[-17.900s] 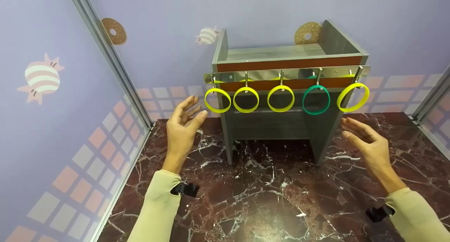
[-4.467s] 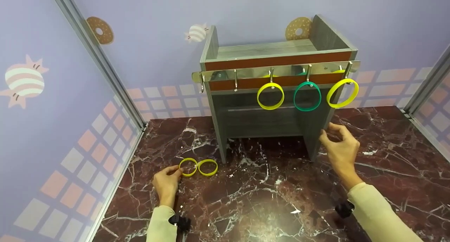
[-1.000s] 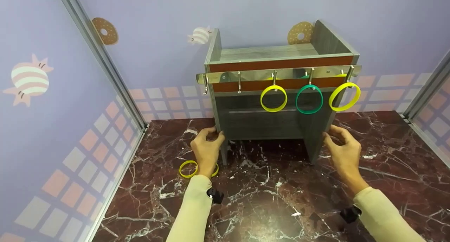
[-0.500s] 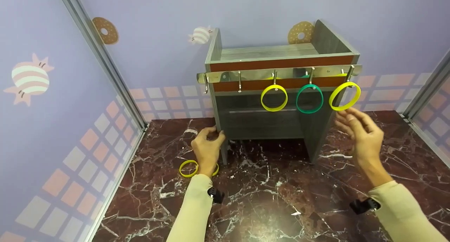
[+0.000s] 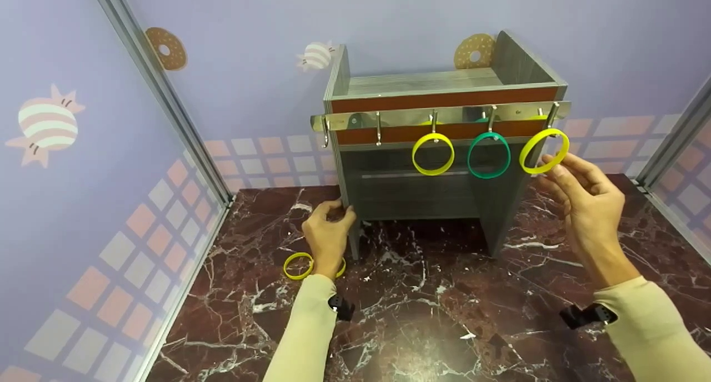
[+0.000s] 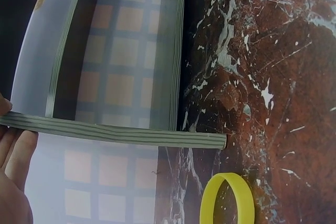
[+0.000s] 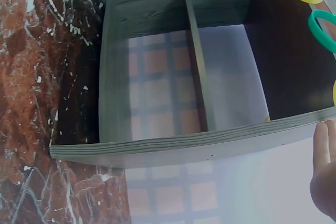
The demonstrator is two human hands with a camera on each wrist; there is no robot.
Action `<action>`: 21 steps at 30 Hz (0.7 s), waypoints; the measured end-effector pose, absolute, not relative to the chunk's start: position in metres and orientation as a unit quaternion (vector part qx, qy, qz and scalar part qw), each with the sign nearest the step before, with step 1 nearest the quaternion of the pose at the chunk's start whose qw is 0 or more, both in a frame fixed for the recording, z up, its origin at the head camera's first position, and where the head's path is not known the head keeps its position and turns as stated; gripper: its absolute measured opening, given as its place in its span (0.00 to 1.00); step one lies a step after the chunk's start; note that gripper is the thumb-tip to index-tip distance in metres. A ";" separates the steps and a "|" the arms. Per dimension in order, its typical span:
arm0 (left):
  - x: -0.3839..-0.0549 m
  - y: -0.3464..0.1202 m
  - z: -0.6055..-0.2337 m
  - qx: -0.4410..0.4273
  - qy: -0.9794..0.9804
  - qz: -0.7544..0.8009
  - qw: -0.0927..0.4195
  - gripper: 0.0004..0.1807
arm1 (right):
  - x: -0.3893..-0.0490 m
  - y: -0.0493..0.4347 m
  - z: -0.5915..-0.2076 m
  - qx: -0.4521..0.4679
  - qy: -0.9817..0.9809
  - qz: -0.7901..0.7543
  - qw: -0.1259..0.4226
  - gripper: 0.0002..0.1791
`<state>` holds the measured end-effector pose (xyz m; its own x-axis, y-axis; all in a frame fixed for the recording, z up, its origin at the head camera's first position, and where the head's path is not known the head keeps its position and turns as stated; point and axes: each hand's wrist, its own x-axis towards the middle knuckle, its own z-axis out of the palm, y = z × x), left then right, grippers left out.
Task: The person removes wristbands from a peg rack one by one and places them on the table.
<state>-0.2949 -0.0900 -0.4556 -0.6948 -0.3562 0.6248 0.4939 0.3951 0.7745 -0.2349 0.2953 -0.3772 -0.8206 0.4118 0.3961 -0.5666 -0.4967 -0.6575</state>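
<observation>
Right grip (image 5: 593,212) pinches yellow ring (image 5: 524,156) at five o'clock; left grip (image 5: 326,229) holds grey stand (image 5: 491,199) at eight. Tugged crooked, yellow ring may snag hook (image 5: 553,117), I judge.

Thin yellow round rings (image 5: 434,173) number four: two hang, and two lie on the single dark red marbled counter (image 5: 416,326), though the last is mostly hidden by a wrist (image 5: 329,268), so it is counted as probable. There is one green round ring (image 5: 489,176). Silver metal hooks (image 5: 379,129) come to five, on one flat silver metal rail (image 5: 402,119). There is one grey wood-grain shelf unit (image 5: 416,196). Two bare-handed grips show: one left grip (image 5: 326,232), one right grip (image 5: 591,212). Black wrist cameras (image 5: 340,308) number two.
</observation>
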 end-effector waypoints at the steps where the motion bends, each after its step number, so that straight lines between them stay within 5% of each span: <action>1: -0.295 -0.090 -0.456 -0.047 -0.739 -0.549 0.388 0.07 | -0.235 0.296 -0.376 0.088 -0.414 0.859 0.290 0.20; 11: -0.294 -0.089 -0.455 -0.048 -0.738 -0.549 0.389 0.07 | -0.236 0.295 -0.363 0.083 -0.392 0.852 0.338 0.15; 21: -0.295 -0.090 -0.457 -0.047 -0.734 -0.556 0.388 0.07 | -0.228 0.297 -0.345 0.100 -0.363 0.868 0.324 0.18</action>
